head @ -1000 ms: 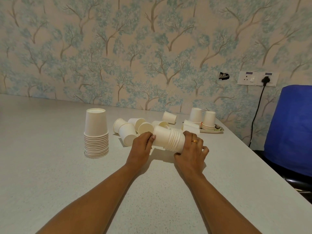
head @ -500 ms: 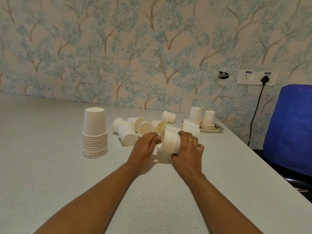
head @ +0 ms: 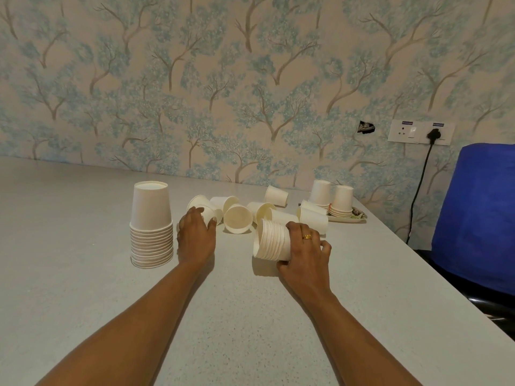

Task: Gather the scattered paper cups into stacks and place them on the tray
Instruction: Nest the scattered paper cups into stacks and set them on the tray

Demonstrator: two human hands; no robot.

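Now the right hand (head: 303, 254) grips a nested stack of paper cups (head: 271, 240) that lies on its side on the counter (head: 83, 288), fingers curled over it and thumb below. The left hand (head: 195, 238) has its fingers and thumb round a single cup (head: 205, 210), which lies among the loose cups (head: 238, 222) farther back. Just to the left of this hand a tall stack (head: 152, 227) stands upside down. The tray (head: 359, 217) sits by the wall (head: 250, 79) at the right and carries two short stacks (head: 342, 200), well apart from both hands.
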